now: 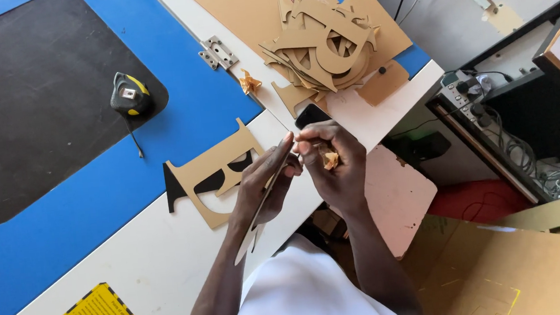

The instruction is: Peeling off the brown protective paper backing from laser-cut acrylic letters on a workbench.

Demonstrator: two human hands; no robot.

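Blue and white, the tabletop (pixel 167 255) carries a black mat (pixel 25 99), a tape measure (pixel 130 94), a metal hinge (pixel 218 52) and a heap of cut brown board shapes (pixel 324 45). We hold our work over its white edge. Our left hand (pixel 262 186) is closed around a thin board cut-out (pixel 258 217), held edge-on to the camera so it slopes down toward our lap. Our right hand (pixel 335 166) is curled shut, fingertips pinched at the top edge of that piece, with a crumpled scrap of brown paper (pixel 330 160) tucked against the palm.

We judge the step in hand to be peeling a paper skin off the cut-out. The next move would call for a steady left grip and a slow pull along the face, so the strip does not tear short.

Another cut-out with dark openings (pixel 217 176) lies flat just left of our hands. A small dark object (pixel 310 115) peeks out behind our knuckles; we cannot tell what it is. Because the held piece is edge-on, its outline is hidden from us, and how much paper clings to it cannot be made out.
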